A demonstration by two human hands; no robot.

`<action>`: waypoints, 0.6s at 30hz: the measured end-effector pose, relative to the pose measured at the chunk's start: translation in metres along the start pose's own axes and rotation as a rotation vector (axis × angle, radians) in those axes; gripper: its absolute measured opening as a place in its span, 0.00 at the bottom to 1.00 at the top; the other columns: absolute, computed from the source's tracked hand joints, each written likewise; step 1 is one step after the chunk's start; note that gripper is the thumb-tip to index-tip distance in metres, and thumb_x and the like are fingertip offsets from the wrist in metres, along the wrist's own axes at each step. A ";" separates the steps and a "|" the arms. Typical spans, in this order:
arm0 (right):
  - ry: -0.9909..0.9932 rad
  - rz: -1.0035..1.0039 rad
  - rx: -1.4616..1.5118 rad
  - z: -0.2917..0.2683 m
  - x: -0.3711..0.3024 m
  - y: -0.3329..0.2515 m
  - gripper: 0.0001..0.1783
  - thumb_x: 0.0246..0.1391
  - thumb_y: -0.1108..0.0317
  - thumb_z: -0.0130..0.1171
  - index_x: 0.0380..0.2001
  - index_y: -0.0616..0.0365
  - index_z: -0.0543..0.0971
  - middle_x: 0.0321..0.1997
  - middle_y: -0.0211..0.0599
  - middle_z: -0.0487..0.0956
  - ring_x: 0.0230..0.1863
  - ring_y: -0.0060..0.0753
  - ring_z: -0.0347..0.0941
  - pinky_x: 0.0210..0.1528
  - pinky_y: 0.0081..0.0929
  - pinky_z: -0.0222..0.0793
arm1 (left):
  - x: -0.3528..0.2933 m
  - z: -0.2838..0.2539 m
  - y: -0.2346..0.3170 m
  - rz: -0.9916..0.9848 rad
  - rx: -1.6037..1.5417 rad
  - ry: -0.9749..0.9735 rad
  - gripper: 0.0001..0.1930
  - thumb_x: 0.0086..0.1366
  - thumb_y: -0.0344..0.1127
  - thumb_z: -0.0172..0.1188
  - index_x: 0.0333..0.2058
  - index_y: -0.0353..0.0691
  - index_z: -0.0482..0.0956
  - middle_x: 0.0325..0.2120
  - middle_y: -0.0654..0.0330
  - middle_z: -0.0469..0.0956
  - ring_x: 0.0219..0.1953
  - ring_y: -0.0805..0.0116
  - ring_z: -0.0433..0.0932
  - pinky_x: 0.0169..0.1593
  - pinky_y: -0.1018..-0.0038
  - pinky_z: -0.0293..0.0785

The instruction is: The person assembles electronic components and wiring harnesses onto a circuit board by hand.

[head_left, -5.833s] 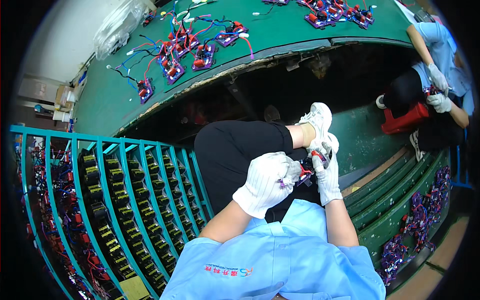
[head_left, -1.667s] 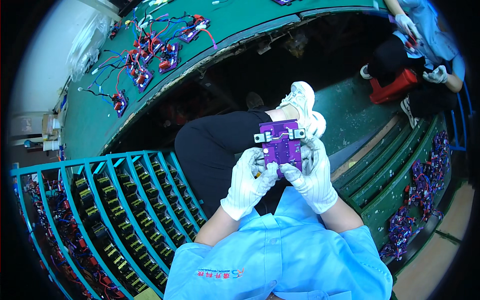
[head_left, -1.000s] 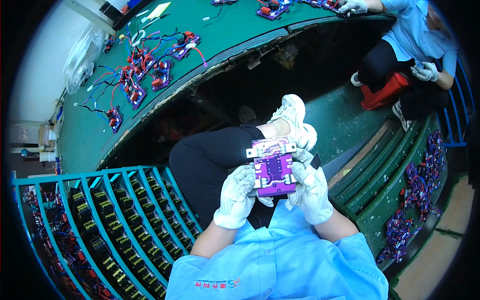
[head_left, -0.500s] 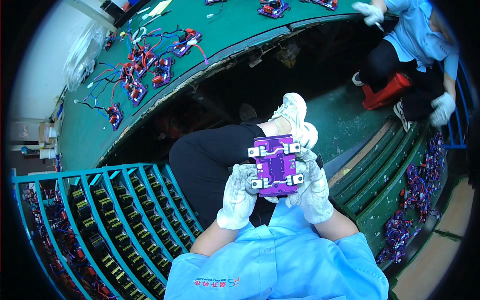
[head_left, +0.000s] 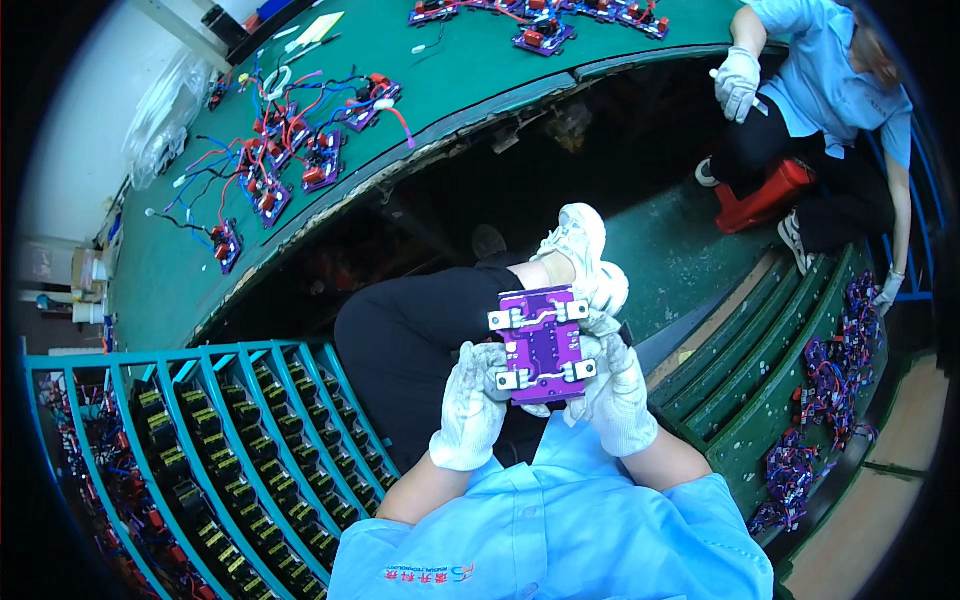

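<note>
A purple board [head_left: 543, 345] (long axis up-frame) lies mid-frame between left hand [head_left: 468, 408] and right hand [head_left: 617, 392], fingers [head_left: 483, 357] gripping its sides.

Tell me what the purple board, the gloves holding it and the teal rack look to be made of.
Purple board: probably rigid laminate, slightly glossy, flat with straight edges; its silvery side tabs look metallic, catching the light.
Gloves: matt knitted fabric, judging by fine ribs and soft creases; fibre unclear.
Teal rack: likely painted metal, satin, from slim, evenly coloured bars, though plastic is possible.
</note>
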State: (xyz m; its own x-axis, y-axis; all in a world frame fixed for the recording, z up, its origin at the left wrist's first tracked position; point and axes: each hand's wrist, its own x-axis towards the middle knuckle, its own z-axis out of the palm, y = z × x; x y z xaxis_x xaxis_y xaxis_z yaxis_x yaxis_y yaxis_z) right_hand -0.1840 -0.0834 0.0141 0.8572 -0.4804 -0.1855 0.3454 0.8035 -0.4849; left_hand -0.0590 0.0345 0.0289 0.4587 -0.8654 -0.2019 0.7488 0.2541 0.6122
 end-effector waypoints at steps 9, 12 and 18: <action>0.008 -0.060 -0.094 0.011 0.003 0.003 0.33 0.57 0.49 0.47 0.55 0.64 0.56 0.30 0.36 0.73 0.17 0.19 0.68 0.16 0.12 0.65 | -0.002 0.007 0.001 0.014 0.343 0.245 0.19 0.68 0.44 0.41 0.37 0.31 0.70 0.29 0.57 0.76 0.29 0.73 0.75 0.35 0.78 0.71; 0.007 -0.051 -0.479 0.012 0.005 -0.006 0.36 0.56 0.51 0.48 0.57 0.67 0.54 0.29 0.37 0.73 0.21 0.19 0.70 0.24 0.09 0.66 | 0.000 0.016 0.005 -0.019 0.694 0.305 0.11 0.63 0.37 0.52 0.33 0.32 0.70 0.25 0.61 0.75 0.23 0.79 0.70 0.27 0.81 0.67; 0.086 -0.247 -1.259 0.008 0.004 -0.035 0.29 0.53 0.64 0.44 0.55 0.70 0.57 0.30 0.47 0.74 0.27 0.42 0.73 0.32 0.31 0.69 | 0.000 0.014 0.003 0.243 0.648 0.447 0.07 0.62 0.33 0.54 0.33 0.36 0.68 0.21 0.66 0.71 0.21 0.83 0.66 0.26 0.86 0.63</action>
State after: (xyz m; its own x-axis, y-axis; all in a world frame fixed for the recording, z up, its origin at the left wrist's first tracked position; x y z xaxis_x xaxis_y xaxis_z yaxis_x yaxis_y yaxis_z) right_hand -0.1898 -0.1107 0.0372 0.7787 -0.6274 -0.0070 -0.1465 -0.1711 -0.9743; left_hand -0.0633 0.0294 0.0417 0.8219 -0.5302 -0.2082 0.2420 -0.0058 0.9703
